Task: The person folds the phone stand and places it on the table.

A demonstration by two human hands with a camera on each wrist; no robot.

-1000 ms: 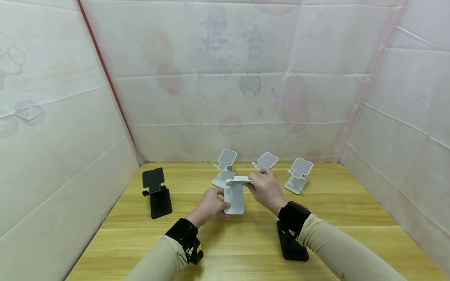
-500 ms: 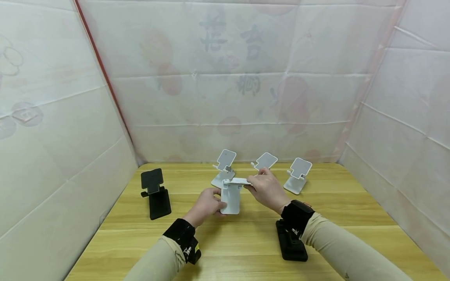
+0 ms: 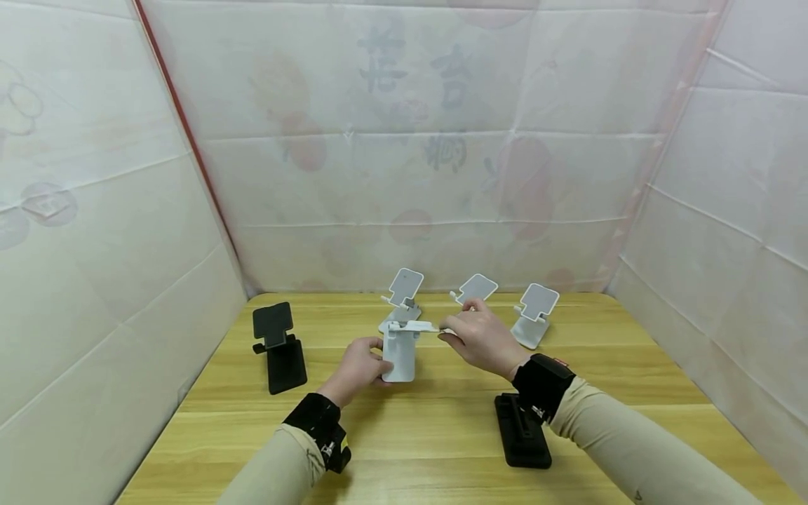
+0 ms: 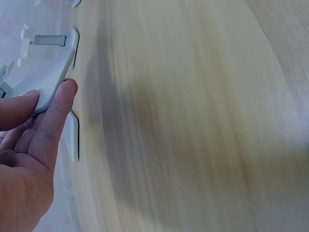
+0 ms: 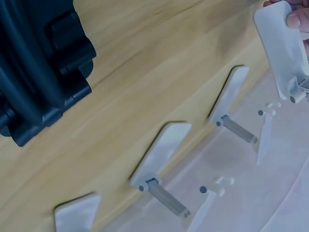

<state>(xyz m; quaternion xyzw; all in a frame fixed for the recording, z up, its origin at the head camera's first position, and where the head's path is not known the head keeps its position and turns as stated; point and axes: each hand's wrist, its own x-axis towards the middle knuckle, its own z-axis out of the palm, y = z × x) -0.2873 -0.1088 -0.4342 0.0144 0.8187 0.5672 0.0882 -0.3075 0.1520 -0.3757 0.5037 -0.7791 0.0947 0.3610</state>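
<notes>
Between my two hands a white phone stand [image 3: 399,356] is held up over the table, its base hanging down and its upper plate folded out sideways to the right. My left hand [image 3: 358,368] grips the base by its lower left edge. In the left wrist view the thumb lies on one face of the base [image 4: 50,79], with the fingers behind. My right hand [image 3: 482,338] pinches the plate's far end between thumb and fingers. The right wrist view shows the stand's base [image 5: 280,43] and left fingertips [image 5: 300,19]; the right hand is outside it.
Three white phone stands stand unfolded along the back: left [image 3: 406,284], middle [image 3: 477,287], partly behind the right hand, and right [image 3: 539,301]. An unfolded black stand [image 3: 287,365] is at the left. A folded black stand [image 3: 522,438] lies near the right wrist.
The held stand and my left hand have shifted a little to the left. My right hand has stayed almost in place, and its wrist has swung slightly right.
</notes>
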